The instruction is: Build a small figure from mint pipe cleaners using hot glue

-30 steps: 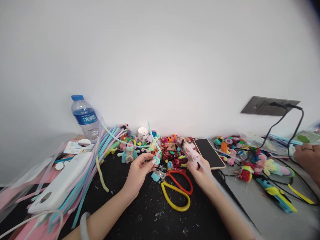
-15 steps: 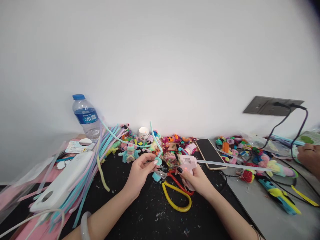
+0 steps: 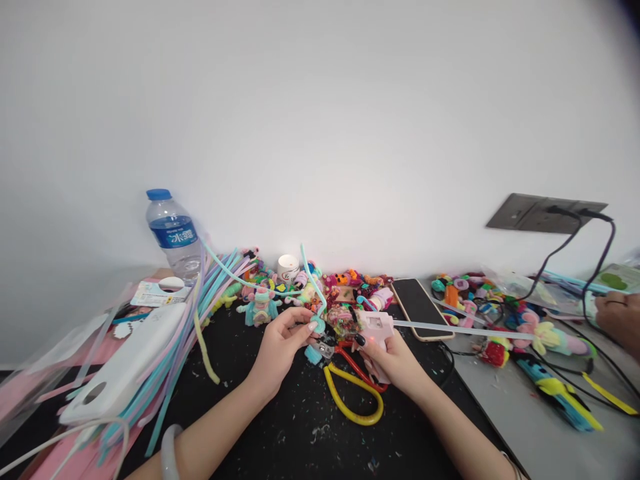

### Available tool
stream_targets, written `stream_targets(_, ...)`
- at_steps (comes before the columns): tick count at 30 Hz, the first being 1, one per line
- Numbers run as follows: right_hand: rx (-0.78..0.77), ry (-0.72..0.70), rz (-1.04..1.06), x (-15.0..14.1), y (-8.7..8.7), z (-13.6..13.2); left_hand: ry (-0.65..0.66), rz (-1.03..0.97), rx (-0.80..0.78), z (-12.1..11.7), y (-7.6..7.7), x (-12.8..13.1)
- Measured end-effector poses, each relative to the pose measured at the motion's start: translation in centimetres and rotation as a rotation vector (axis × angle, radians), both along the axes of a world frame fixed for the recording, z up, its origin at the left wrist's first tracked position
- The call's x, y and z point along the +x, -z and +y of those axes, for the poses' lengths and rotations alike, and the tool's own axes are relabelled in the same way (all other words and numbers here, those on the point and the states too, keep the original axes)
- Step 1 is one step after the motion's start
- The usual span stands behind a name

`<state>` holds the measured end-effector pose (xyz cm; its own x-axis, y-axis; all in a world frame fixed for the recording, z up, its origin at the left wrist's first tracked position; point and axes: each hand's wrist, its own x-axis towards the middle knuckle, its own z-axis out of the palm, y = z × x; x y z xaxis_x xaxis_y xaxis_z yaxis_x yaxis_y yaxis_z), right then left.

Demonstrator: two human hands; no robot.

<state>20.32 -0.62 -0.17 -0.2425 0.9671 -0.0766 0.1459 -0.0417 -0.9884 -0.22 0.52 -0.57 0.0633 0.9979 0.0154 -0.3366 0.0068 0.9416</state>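
My left hand pinches a coiled light-teal pipe cleaner between thumb and fingers, with its straight tail rising up and back. My right hand is wrapped round a pale pink hot glue gun, its nozzle pointing left at the coil. A small red light glows on the gun. Out of its back runs a long whitish glue stick, reaching right over the phone's lower edge. Below both hands lie scissors with one yellow and one red handle, partly covered by my right hand.
At left stand a water bottle, a bundle of pastel pipe cleaners and a white power bank-like case. Small fuzzy figures and a paper cup line the wall. A phone lies right. Another person's hand is at far right.
My right hand has brought the glue gun left and turned it, so its nozzle is beside the coil. My left hand has stayed nearly still, its coil tilting slightly.
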Motion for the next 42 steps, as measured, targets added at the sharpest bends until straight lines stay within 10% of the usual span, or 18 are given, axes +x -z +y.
stream_targets(42,0.003,0.007,-0.038,-0.03,-0.44,0.03,-0.074,-0.034,0.002,0.39,-0.11,-0.37)
